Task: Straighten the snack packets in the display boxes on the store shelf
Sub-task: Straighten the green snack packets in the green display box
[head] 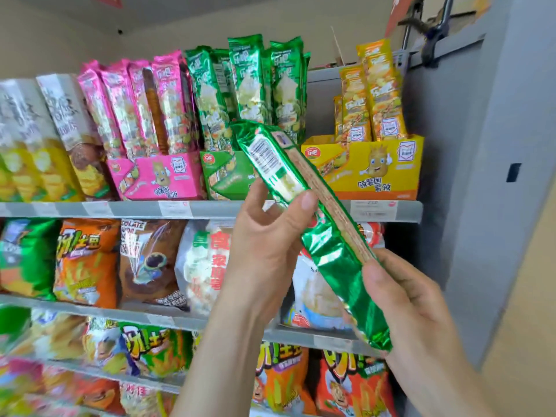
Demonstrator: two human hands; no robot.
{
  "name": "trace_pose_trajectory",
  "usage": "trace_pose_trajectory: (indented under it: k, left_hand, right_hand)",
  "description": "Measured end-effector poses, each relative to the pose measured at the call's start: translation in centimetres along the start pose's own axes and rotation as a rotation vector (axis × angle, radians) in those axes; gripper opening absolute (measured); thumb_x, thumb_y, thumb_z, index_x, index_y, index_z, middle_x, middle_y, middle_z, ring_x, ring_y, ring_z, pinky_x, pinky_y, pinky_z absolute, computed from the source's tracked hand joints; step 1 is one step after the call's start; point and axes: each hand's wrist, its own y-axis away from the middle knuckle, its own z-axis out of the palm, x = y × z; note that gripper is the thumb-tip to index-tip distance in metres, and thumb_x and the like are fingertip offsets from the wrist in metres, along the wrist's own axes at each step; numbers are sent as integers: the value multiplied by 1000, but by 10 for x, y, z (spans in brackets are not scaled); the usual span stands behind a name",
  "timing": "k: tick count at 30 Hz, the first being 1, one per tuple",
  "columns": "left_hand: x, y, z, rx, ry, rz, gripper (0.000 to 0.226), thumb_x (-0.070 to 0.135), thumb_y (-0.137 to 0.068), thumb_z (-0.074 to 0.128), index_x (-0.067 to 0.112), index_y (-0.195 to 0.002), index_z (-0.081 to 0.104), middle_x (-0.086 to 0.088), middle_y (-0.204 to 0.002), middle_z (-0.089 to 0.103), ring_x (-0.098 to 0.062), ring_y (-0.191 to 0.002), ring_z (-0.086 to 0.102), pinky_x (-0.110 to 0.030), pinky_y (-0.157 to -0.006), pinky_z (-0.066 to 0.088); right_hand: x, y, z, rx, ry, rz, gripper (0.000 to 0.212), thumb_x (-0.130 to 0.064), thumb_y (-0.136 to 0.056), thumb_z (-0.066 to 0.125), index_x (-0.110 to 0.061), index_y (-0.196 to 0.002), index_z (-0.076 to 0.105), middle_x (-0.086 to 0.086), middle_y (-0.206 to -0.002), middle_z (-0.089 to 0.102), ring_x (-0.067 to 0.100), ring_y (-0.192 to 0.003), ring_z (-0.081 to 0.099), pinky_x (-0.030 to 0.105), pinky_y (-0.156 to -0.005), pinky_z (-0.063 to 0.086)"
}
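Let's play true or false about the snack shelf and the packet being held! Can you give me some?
1. The left hand and the right hand both hold the green packet. True.
2. The pink box is left of the green box, and the yellow box is right of it. True.
3. The green packet stands upright in the green box. False: it is tilted, out in front of the shelf.
4. The yellow box sits on the lowest shelf. False: it shares a shelf with the other two boxes.

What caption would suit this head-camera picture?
A person's left hand and right hand hold a green snack packet tilted before the green display box.
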Motion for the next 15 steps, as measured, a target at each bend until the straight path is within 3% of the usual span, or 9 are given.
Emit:
trace_pose_trajectory:
  k: [3,5,7,9,11,13,15]
  left_hand:
    - [-9,9,5,-8,-49,-23,62,41,-53,92,8,-97,64,-5,-86,71,-20,-77,66,-36,-75,54]
    - [-11,12,9,35,-79,-47,79,45,-47,94,-8,-94,58,-16,-85,60,-27,-80,55,-43,-79,47]
    - [-12,15,10,69,-74,-39,89,47,-46,94,-15,-95,54,-18,-93,49,-33,-83,43,-47,-80,38]
    - [-12,16,8,70,-45,0,77,45,-51,92,-9,-94,59,-16,-82,59,-27,-77,57,-42,-76,47]
    - [-9,17,8,54,-7,14,60,42,-57,89,4,-95,64,-8,-81,70,-20,-72,65,-34,-74,53]
    - [-9,18,8,43,41,8,54,38,-62,84,4,-98,62,-8,-85,70,-18,-73,66,-32,-73,54]
    - [-10,19,9,47,62,-8,54,36,-67,79,3,-105,60,-11,-93,70,-20,-78,65,-31,-74,55]
  right_hand:
    - [2,-2,-3,8,-5,-8,62,-75,-67,69,-23,-99,72,12,-67,47,24,-58,36,39,-44,24]
    - [2,-1,-6,-20,-17,-12,61,-74,-69,68,-25,-105,72,13,-72,53,24,-62,42,38,-49,29]
    - [2,-1,-7,-73,-70,18,62,-73,-69,69,-25,-107,72,6,-77,65,18,-62,55,27,-52,42]
    - [2,-3,-8,-112,-224,156,71,-75,-63,72,-17,-104,72,7,-79,71,15,-61,63,22,-49,47]
    - [2,-5,-11,-268,-397,274,66,-72,-70,67,-18,-109,72,15,-85,71,24,-62,67,25,-48,49]
    - [0,-5,-14,-401,-492,307,57,-62,-83,61,-18,-118,68,19,-89,70,29,-65,68,26,-50,51]
    - [1,-5,-14,-379,-472,271,51,-58,-85,63,-17,-114,70,17,-82,69,24,-60,65,24,-47,49]
